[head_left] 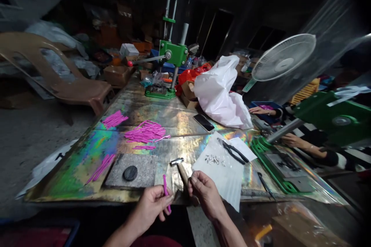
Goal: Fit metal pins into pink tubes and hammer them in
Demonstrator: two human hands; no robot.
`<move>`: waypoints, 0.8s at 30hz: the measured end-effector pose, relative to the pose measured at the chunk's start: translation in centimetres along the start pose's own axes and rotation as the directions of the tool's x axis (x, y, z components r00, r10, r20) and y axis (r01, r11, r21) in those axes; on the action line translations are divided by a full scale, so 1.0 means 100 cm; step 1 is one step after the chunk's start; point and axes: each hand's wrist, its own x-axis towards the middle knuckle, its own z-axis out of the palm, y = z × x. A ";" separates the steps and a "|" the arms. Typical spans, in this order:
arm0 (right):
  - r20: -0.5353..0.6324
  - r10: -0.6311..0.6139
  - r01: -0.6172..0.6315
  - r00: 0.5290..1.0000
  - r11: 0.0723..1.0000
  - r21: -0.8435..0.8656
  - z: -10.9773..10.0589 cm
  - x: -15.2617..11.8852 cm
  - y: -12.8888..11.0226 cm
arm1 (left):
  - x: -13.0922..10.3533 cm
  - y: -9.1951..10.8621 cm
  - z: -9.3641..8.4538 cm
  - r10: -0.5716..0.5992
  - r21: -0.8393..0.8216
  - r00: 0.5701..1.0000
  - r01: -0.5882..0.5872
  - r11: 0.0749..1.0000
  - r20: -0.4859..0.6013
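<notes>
My left hand [153, 203] pinches a thin pink strip [165, 185] between thumb and fingers, the strip standing nearly upright. Close by on the right, the thumb and fingertips of my right hand [206, 193] are pressed together; whatever they hold is hidden. A hammer [182, 170] with a wooden handle lies just beyond, partly covered by that hand. Small metal pieces [213, 159] are scattered on a white sheet [228, 181], beside black-handled pliers [234, 151]. Left of the hammer, a stone block [116, 173] carries a round black disc [130, 173].
Pink strips lie in a large pile [146, 132] and smaller bunches on the shiny table cover [176, 123]. A phone [203, 122], a white bag [222, 92] and a green hand press [173, 53] stand farther back. At right, another person's hands [295, 141] are near a second press [333, 117].
</notes>
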 end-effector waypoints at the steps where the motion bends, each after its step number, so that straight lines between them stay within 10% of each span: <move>1: 0.011 0.015 -0.016 1.000 0.999 0.048 0.007 -0.002 0.001 | 0.000 0.002 0.001 0.017 -0.003 1.000 -0.017 1.000 0.011; 8: 0.074 -0.004 -0.014 0.997 0.970 0.242 0.045 -0.016 0.008 | 0.002 0.005 0.008 0.105 0.009 0.993 -0.105 0.994 0.048; 17: 0.157 -0.131 0.179 0.979 0.920 -0.348 0.033 -0.018 0.000 | -0.002 0.006 0.000 0.090 0.068 0.995 -0.093 0.993 0.044; 24: 0.127 -0.026 0.050 0.992 0.980 -0.192 0.045 -0.023 -0.003 | -0.001 0.011 -0.003 0.101 -0.191 0.993 -0.112 0.975 -0.069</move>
